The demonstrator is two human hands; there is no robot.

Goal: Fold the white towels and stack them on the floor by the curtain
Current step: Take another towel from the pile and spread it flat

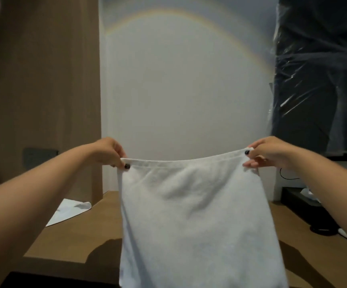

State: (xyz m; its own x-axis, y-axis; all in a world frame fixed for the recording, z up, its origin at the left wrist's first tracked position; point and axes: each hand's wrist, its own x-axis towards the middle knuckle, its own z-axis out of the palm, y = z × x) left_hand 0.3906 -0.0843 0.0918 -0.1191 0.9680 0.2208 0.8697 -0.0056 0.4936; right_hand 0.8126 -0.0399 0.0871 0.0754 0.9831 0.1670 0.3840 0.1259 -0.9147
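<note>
A white towel [197, 221] hangs in front of me, held up by its top edge and reaching down past the bottom of the frame. My left hand [110, 152] pinches the top left corner between thumb and fingers. My right hand [266, 152] pinches the top right corner the same way. The top hem sags slightly between the two hands. Both arms are stretched forward at about the same height. The towel's lower end is out of view.
Another white cloth [70, 210] lies on the wooden floor [97, 225] at the left, beside a brown wall panel [39, 80]. A white wall [185, 90] stands ahead. A dark plastic-wrapped object [322, 69] is at the upper right, with a low dark stand [305, 206] below it.
</note>
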